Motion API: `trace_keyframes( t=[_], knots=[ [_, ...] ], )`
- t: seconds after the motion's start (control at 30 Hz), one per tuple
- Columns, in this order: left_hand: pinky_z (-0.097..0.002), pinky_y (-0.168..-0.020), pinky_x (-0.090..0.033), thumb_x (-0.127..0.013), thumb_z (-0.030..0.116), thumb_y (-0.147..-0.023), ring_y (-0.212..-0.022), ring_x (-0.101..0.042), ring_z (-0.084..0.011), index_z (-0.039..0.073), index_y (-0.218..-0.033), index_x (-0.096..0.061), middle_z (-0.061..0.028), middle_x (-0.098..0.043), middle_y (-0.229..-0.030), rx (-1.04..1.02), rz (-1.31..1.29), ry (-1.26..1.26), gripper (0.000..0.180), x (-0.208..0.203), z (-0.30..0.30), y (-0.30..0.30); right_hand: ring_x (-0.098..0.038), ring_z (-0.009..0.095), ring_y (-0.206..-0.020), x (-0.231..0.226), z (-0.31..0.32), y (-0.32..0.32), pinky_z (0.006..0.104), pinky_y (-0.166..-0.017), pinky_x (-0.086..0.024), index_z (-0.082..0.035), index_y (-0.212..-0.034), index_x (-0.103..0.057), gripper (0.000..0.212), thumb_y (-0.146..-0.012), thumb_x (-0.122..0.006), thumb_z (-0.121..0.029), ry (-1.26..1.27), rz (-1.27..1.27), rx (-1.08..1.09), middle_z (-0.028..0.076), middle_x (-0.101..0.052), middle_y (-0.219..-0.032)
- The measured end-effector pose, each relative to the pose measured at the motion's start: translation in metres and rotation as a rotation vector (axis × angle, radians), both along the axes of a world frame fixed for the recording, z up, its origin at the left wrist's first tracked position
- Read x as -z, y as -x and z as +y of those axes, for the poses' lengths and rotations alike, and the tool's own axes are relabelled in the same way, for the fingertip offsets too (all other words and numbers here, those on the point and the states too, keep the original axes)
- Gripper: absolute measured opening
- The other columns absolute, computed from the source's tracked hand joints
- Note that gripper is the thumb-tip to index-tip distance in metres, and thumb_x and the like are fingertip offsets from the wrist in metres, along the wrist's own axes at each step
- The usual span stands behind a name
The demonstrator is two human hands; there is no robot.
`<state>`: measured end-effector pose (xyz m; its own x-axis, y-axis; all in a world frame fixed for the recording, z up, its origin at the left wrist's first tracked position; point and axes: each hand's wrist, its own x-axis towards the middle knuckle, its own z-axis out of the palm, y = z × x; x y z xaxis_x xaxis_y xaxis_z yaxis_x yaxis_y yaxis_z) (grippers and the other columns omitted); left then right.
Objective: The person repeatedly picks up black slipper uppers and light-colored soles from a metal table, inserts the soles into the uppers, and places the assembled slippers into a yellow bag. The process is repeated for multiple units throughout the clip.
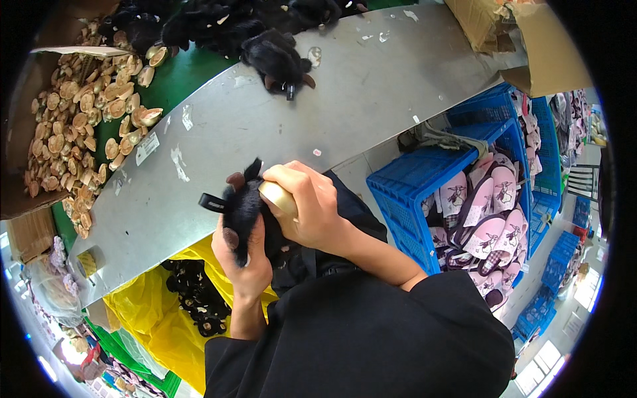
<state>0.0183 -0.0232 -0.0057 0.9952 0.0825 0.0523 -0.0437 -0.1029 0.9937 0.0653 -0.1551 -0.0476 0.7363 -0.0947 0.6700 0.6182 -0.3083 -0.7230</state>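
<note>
My left hand (243, 262) is closed around a small black plush animal (243, 211) with brown rounded patches and a black tag (213, 203) sticking out to its left. In my right hand (308, 202) is a smooth, pale gold, rounded shell piece (279, 198), gripped between thumb and fingers and pressed against the plush's right side. Whether the two are joined cannot be seen. Both hands are over the near edge of the grey metal table (265, 132). Another black plush animal (275, 61) lies on the table farther off.
Many gold and tan shell pieces (79, 113) fill a cardboard box at left, some spilled onto green surface. Black plush animals (219, 23) are heaped at the back. A yellow bag (152, 318) holds black pieces below. Blue crates (411, 192) with pink slippers (481, 205) stand right.
</note>
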Motion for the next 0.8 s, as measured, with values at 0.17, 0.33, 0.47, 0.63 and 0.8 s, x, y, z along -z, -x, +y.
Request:
trace_keyframes(
  t=[0.17,0.33,0.47,0.63,0.8],
  knots=[
    [-0.0301,-0.089,-0.050,-0.067,0.009,-0.097,-0.098,-0.064,-0.0168,-0.007,-0.120,-0.062,-0.0092,-0.070,-0.107,-0.068,0.003,-0.046,0.029,0.009,0.004,-0.001,-0.061,0.040,-0.085,-0.006,0.007,0.003,0.0466,-0.077,-0.052,0.003,-0.127,-0.050,0.046,-0.095,-0.068,-0.024,0.011,0.041,-0.080,0.021,-0.062,-0.107],
    [-0.0294,-0.082,-0.051,-0.063,0.008,-0.099,-0.093,-0.064,-0.0137,-0.005,-0.115,-0.065,-0.0064,-0.070,-0.100,-0.021,-0.004,0.096,0.020,0.003,0.008,-0.007,-0.053,0.035,-0.076,-0.012,-0.001,-0.013,0.0453,-0.071,-0.046,0.000,-0.131,-0.055,0.060,-0.102,-0.052,-0.052,0.208,0.037,-0.194,0.018,-0.058,-0.094],
    [-0.0289,-0.087,-0.053,-0.066,0.008,-0.099,-0.098,-0.067,-0.0134,-0.003,-0.115,-0.069,-0.0067,-0.072,-0.105,0.006,0.113,0.205,0.020,0.006,0.022,0.002,-0.061,0.029,-0.062,-0.025,-0.004,-0.020,0.0368,-0.058,-0.051,-0.002,-0.105,-0.065,0.046,-0.076,-0.082,-0.034,0.151,0.163,-0.266,0.013,-0.063,-0.076],
    [-0.0269,-0.072,-0.049,-0.070,0.010,-0.098,-0.081,-0.058,-0.0076,-0.001,-0.111,-0.071,0.0014,-0.068,-0.088,0.081,0.146,0.081,0.017,-0.010,0.030,-0.001,-0.052,0.010,-0.060,-0.037,-0.004,-0.014,0.0254,-0.056,-0.042,-0.001,-0.102,-0.062,0.043,-0.076,-0.082,-0.029,-0.082,0.411,-0.368,0.003,-0.059,-0.074],
    [-0.0198,-0.066,-0.043,-0.072,0.018,-0.098,-0.078,-0.051,-0.0011,0.000,-0.110,-0.072,0.0078,-0.063,-0.086,0.143,0.209,0.521,0.022,-0.005,0.043,0.006,-0.043,0.004,-0.069,-0.052,-0.005,-0.012,0.0194,-0.060,-0.031,-0.004,-0.104,-0.052,0.054,-0.079,-0.086,-0.037,-0.297,0.786,-0.680,-0.005,-0.051,-0.081]
  ],
)
